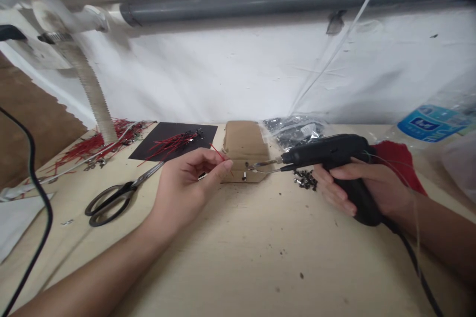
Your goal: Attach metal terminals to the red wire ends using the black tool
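Black pistol-shaped soldering gun (327, 151) is in your right hand (362, 183), just to the right of the brown cardboard block (245, 138), with its slim metal tip (266, 163) reaching over the block's front. Your right grip is wrapped around the handle. Beneath the tip runs a thin metal tube (270, 172). Your left hand (189, 178) is at the block's left front edge; its grip is pinched closed, thumb against forefinger, on a thin red wire (215, 150) that slants down toward the block. A small silver-and-black part (244, 176) is at the front of the block, near the tip; whether the two touch, I cannot tell.

To the block's right on the pale wooden bench (238, 257) you have a pile of small black-and-silver parts (305, 180), and behind that pile a clear plastic bag (297, 129) of dark pieces. Farther right of the block is a red cloth (399, 158). Left of the block lies a flat black sheet (148, 143) carrying red wires with dark ends (173, 143), and farther left, nearer you, black-handled metal scissors (111, 203).
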The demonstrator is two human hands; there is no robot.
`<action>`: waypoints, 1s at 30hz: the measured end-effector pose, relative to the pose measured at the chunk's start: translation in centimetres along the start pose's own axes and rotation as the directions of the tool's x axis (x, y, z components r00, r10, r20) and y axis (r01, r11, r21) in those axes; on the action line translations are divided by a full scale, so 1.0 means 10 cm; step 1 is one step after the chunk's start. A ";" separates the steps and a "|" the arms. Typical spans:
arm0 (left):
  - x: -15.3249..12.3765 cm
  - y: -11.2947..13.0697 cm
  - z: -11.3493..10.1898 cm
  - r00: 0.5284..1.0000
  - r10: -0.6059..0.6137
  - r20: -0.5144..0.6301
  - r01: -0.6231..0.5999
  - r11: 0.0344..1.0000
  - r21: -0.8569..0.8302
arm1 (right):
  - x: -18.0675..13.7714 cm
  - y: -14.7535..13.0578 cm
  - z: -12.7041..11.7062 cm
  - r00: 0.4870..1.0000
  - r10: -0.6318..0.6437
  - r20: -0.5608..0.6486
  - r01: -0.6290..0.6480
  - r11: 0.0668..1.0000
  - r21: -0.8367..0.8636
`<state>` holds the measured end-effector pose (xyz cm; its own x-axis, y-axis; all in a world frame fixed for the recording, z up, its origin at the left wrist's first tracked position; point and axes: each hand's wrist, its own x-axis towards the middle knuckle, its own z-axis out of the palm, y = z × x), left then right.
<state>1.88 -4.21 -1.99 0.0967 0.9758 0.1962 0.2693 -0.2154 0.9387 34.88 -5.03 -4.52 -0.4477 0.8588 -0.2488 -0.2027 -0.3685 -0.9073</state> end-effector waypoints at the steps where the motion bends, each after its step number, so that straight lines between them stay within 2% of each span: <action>1: 0.00 0.00 0.00 1.000 0.000 0.000 0.000 1.000 0.004 | 0.01 0.00 0.00 1.000 0.006 0.004 -0.006 1.000 0.004; 11: 0.01 -0.03 0.04 0.998 0.062 0.017 -0.061 0.997 -0.044 | 0.05 -0.01 -0.03 0.999 0.036 0.020 -0.037 0.999 0.035; 18: 0.01 -0.04 0.05 0.999 0.046 0.014 -0.044 0.994 -0.101 | 0.07 -0.02 -0.01 0.999 0.026 0.027 -0.027 0.999 0.036; 30: 0.04 -0.10 0.01 1.000 -0.027 -0.002 0.027 0.995 -0.095 | 0.09 -0.01 -0.03 0.999 0.041 0.024 -0.042 0.997 0.063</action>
<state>1.78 -3.59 -2.91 0.0875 0.9814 0.1711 0.1795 -0.1845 0.9663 34.81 -4.11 -4.72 -0.4764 0.8343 -0.2774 -0.2381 -0.4261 -0.8728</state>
